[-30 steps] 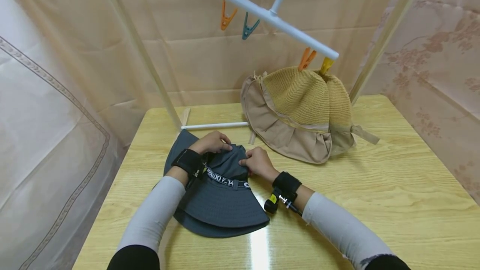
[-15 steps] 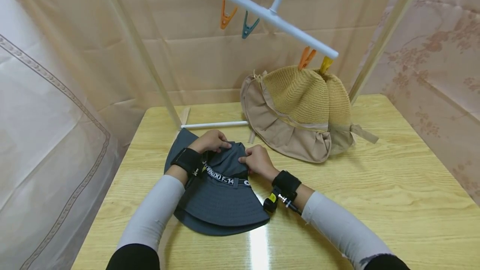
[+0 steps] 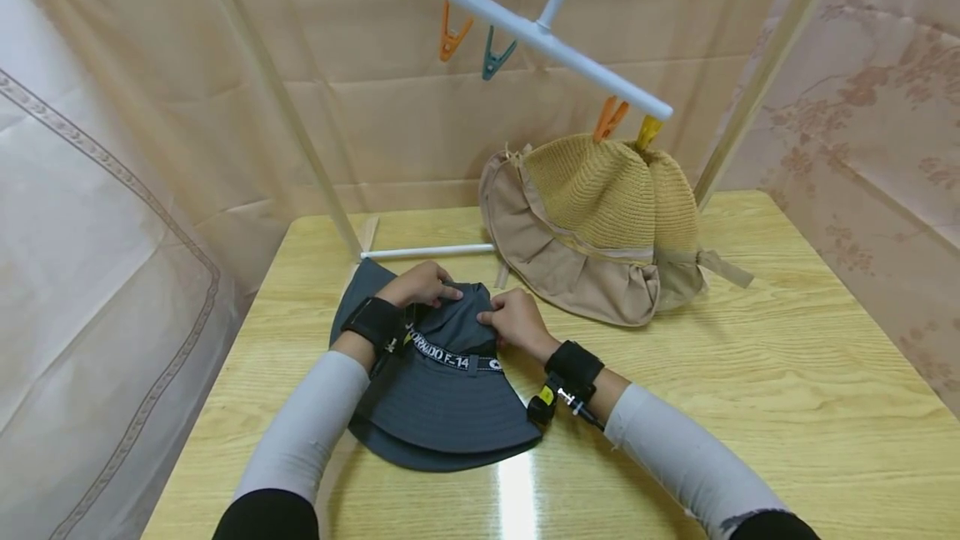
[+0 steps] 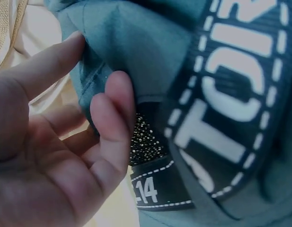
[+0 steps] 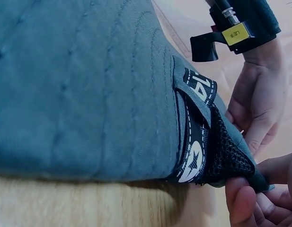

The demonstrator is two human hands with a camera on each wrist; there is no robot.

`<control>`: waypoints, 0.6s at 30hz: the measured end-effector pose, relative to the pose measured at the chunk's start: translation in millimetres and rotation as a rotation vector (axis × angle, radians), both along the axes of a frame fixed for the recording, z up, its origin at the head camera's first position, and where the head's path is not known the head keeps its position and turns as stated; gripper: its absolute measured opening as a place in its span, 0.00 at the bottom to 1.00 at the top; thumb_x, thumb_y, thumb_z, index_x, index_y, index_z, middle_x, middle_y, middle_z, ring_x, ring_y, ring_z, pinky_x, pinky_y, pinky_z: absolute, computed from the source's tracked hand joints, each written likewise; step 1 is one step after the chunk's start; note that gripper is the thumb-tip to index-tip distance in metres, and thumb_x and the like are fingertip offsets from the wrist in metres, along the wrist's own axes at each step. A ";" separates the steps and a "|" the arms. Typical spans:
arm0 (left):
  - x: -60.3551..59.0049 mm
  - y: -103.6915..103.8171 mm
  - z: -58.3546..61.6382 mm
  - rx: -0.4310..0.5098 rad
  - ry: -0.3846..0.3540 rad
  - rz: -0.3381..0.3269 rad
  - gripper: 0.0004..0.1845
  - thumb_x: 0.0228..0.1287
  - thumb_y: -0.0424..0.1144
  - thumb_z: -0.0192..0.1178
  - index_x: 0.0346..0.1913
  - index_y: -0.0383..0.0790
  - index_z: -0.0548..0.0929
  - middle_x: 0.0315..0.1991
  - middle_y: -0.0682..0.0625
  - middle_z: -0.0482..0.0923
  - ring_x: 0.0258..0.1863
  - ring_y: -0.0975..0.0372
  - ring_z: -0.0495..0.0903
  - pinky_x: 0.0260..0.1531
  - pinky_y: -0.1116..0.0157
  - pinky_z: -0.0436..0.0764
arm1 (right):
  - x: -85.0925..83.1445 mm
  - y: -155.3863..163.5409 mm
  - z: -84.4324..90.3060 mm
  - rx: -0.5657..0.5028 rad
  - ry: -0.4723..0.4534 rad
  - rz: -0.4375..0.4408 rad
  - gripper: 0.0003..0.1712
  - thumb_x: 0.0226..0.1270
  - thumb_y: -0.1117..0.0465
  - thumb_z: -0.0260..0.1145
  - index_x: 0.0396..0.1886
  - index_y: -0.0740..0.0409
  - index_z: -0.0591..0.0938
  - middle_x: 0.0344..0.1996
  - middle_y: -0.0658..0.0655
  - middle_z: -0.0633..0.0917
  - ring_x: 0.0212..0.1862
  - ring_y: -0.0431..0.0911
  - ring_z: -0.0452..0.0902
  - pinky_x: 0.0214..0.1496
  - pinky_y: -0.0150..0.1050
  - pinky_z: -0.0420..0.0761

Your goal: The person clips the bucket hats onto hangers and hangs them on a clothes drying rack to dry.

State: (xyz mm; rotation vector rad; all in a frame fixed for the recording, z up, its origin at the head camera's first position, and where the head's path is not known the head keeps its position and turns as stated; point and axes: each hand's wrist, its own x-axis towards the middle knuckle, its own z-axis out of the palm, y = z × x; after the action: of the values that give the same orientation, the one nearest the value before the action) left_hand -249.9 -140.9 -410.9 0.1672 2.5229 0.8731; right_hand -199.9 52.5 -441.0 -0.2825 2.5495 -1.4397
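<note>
A dark grey-blue bucket hat (image 3: 450,411) lies folded flat on the wooden table, brim toward me. Its black band with white lettering (image 4: 235,71) crosses the crown. My left hand (image 3: 423,283) holds the far left part of the crown; in the left wrist view its curled fingertips (image 4: 119,94) lie against the cloth. At the crown's right corner my right hand (image 3: 517,323) pinches the fabric between thumb and fingers. Black mesh (image 5: 228,146) shows at that corner in the right wrist view, just beside the pinching fingertips.
Behind the hands, a beige hat with a knitted crown (image 3: 607,198) hangs from a white bar (image 3: 600,77) by an orange peg (image 3: 610,117) and a yellow peg (image 3: 648,132). Another orange peg (image 3: 452,40) and a teal peg (image 3: 495,61) hang further left. A rack post (image 3: 285,107) rises at left.
</note>
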 end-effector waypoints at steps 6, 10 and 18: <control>1.3 -1.4 -0.5 0.034 0.006 -0.003 0.12 0.66 0.38 0.63 0.45 0.31 0.86 0.30 0.51 0.79 0.22 0.67 0.74 0.26 0.73 0.73 | -0.2 0.2 3.4 0.011 -0.021 -0.010 0.26 0.61 0.63 0.70 0.06 0.52 0.69 0.03 0.46 0.68 0.07 0.37 0.65 0.13 0.30 0.64; 1.4 -2.5 1.2 0.031 0.027 0.005 0.12 0.67 0.39 0.63 0.45 0.32 0.85 0.27 0.52 0.78 0.23 0.66 0.74 0.26 0.72 0.72 | -0.5 0.8 6.9 0.005 -0.014 -0.016 0.26 0.61 0.63 0.70 0.07 0.52 0.70 0.03 0.46 0.67 0.07 0.38 0.65 0.14 0.30 0.64; -1.3 -2.0 3.2 0.024 0.067 -0.006 0.13 0.67 0.41 0.62 0.45 0.34 0.85 0.21 0.53 0.74 0.21 0.65 0.72 0.25 0.71 0.70 | -5.0 3.5 10.4 0.010 0.008 -0.010 0.27 0.62 0.62 0.69 0.06 0.51 0.68 0.04 0.46 0.67 0.08 0.39 0.66 0.15 0.30 0.64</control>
State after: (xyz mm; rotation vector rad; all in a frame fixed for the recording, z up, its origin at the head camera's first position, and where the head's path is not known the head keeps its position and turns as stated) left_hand -251.2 -143.0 -407.7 0.2147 2.5732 0.9108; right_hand -204.9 55.9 -430.6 -0.2751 2.5678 -1.4315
